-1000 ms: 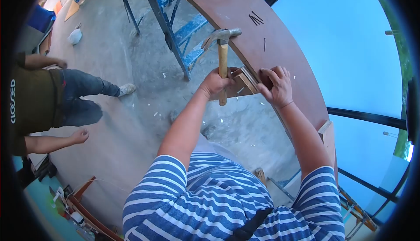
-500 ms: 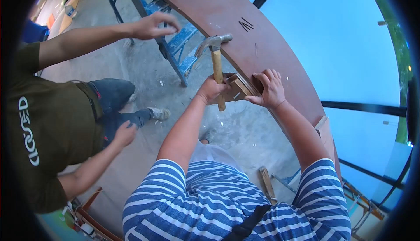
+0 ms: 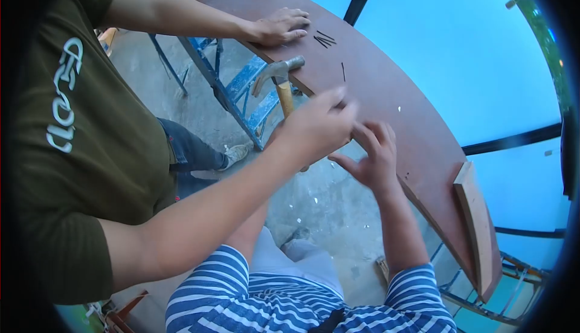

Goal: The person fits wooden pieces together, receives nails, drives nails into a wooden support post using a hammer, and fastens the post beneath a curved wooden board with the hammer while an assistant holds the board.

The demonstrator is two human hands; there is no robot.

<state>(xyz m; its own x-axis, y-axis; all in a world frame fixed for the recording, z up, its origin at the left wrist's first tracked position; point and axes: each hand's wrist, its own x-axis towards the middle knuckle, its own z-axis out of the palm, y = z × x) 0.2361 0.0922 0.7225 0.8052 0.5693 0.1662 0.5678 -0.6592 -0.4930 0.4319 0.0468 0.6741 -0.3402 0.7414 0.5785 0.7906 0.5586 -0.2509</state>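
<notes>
Since the co-worker's arm cuts right across the middle, half the action's blocked. Closest in is the wearer's striped shirt (image 3: 302,297), then the right hand (image 3: 376,155): half open, fingers curled, thumb stuck out well away from them, nothing visible in that gap. Can't tell if the fingertips are touching anything. Left hand (image 3: 276,132) is just a sliver behind the co-worker's forearm, so its grip is anyone's guess.

Key bit is the hammer (image 3: 284,91): it's forward and left of the right hand, and the left hand is the nearer one, right by the handle. Long axis runs roughly away from the wearer with a slight lean, head at the far end, claw to the left, striking face over the edge of the brown board (image 3: 393,97). Co-worker's blurry near hand (image 3: 326,121) covers the lower handle.

Further out on the board: one loose dark nail (image 3: 344,71), a little bunch of nails (image 3: 325,40), and the co-worker's other hand (image 3: 284,27) beside them. Blue stepladder (image 3: 244,79) beyond the edge.

Compared with half a second ago, the right thumb's swung off the small wooden piece, which is now hidden, and both co-worker hands have come in.
</notes>
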